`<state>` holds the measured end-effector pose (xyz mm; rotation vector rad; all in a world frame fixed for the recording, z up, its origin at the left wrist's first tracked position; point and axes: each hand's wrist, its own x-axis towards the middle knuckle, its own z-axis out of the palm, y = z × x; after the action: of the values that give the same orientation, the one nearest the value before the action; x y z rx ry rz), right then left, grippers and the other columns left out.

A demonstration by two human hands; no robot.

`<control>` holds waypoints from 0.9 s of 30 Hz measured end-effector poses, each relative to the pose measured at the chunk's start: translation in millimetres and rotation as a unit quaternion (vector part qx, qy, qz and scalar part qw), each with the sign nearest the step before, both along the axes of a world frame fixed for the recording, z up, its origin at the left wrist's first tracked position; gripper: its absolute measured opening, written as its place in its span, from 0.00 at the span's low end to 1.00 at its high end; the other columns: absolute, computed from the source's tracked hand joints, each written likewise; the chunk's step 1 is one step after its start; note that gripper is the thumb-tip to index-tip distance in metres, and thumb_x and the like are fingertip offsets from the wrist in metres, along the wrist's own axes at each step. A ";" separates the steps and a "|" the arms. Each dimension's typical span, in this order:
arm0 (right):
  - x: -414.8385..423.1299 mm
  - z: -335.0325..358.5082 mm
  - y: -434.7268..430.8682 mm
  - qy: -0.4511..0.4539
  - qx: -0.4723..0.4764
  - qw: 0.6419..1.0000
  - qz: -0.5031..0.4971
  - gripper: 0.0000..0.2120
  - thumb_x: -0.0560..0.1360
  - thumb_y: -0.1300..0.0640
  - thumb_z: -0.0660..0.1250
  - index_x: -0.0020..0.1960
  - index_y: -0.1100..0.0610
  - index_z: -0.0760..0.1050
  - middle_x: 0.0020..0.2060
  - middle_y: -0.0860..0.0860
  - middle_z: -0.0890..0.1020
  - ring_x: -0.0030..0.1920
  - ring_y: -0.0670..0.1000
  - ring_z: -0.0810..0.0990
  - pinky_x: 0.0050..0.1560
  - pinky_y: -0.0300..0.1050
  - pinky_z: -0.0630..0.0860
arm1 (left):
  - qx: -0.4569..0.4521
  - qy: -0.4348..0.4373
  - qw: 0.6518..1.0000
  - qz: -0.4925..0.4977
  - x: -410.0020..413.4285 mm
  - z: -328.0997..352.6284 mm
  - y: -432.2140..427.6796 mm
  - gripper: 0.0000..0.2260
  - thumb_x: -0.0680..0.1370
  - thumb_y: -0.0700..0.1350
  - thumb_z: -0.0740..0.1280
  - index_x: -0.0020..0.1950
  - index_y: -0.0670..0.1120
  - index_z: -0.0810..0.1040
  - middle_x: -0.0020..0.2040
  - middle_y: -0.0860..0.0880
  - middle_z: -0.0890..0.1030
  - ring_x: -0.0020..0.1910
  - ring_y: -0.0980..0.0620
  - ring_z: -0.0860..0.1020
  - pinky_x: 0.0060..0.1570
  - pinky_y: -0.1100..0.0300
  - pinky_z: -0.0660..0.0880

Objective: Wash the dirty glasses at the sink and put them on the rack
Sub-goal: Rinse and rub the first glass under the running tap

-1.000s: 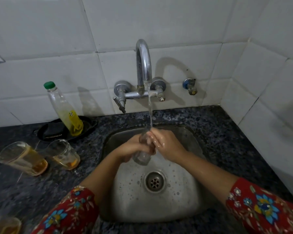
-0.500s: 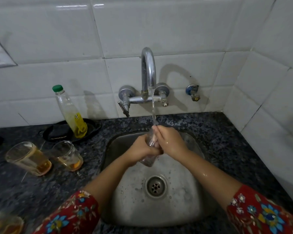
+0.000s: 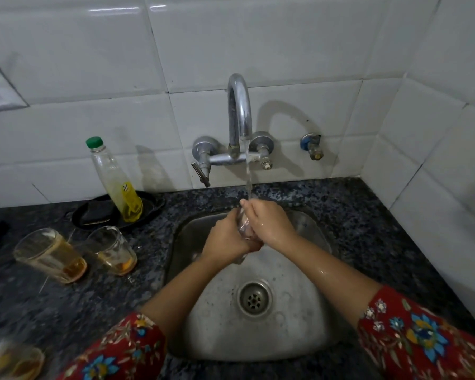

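Head view: left hand [image 3: 225, 238] grips the glass [image 3: 244, 229] low and right hand [image 3: 270, 223] clasps its top, near the sink's [image 3: 176, 242] back edge. Long axis near upright, mouth beneath the running tap [image 3: 239, 111].

a clear glass [image 3: 244, 229] is being held over the steel sink [image 3: 299, 338] under running water [image 3: 248, 182]; a tall glass [image 3: 50, 255] and a short glass [image 3: 113, 250], holding amber dregs, are standing left on the tabletop [image 3: 66, 311].

Over the rounded steel sink [image 3: 299, 338], the left hand [image 3: 225, 239] grips a clear drinking glass [image 3: 244, 229] and the right hand [image 3: 270, 223] curls around it under the thin stream from the curved chrome tap [image 3: 239, 105], while a tall amber-stained glass [image 3: 50, 255] and a shorter amber-stained glass [image 3: 113, 250] stand at left on the dark speckled stone table [image 3: 368, 215].
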<state>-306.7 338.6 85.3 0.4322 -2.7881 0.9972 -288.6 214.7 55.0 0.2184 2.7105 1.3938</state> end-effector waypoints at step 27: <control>49.3 -32.7 13.8 -0.464 -0.285 0.834 -0.088 0.09 0.80 0.54 0.58 0.55 0.54 0.76 0.46 0.49 0.80 0.44 0.48 0.78 0.48 0.44 0.72 | 0.375 -0.492 0.780 0.097 5.5 -50.4 -30.3 0.21 0.73 0.58 0.69 0.51 0.41 0.78 0.45 0.40 0.81 0.37 0.44 0.82 0.37 0.53 0.79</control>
<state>-257.4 352.4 52.5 -0.5394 -2.8570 2.3652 -283.1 184.4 4.6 -0.6022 1.2820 1.8395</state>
